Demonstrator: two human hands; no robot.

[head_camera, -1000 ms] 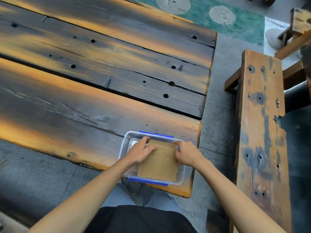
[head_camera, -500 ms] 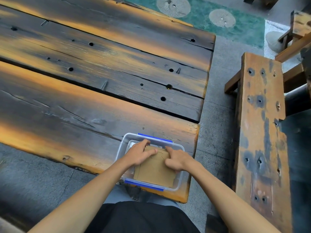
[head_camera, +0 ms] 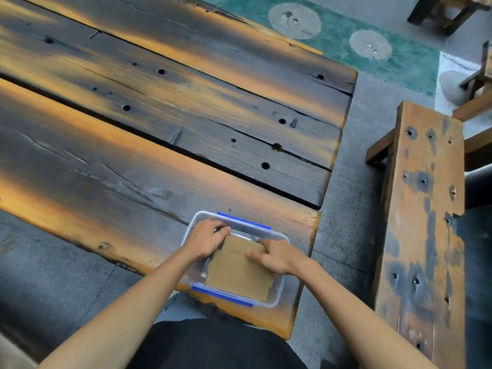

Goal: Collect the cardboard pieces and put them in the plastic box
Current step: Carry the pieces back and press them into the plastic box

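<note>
Right hand (head_camera: 277,258) grip: fingers curled, pressing down on the cardboard (head_camera: 239,270). Left hand (head_camera: 206,239) grip: fingers bent over the stack's far left corner; pinching or merely pressing, cannot tell. The cardboard lies inside the box (head_camera: 279,294), slightly askew. The box sits at the near corner of the counter (head_camera: 133,182). Risk: uneven pressure could wedge a sheet against a wall or push the box off the edge.

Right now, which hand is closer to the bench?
The right hand. It rests on the cardboard at the box's side facing the bench; the left hand is at the box's far side.
</note>
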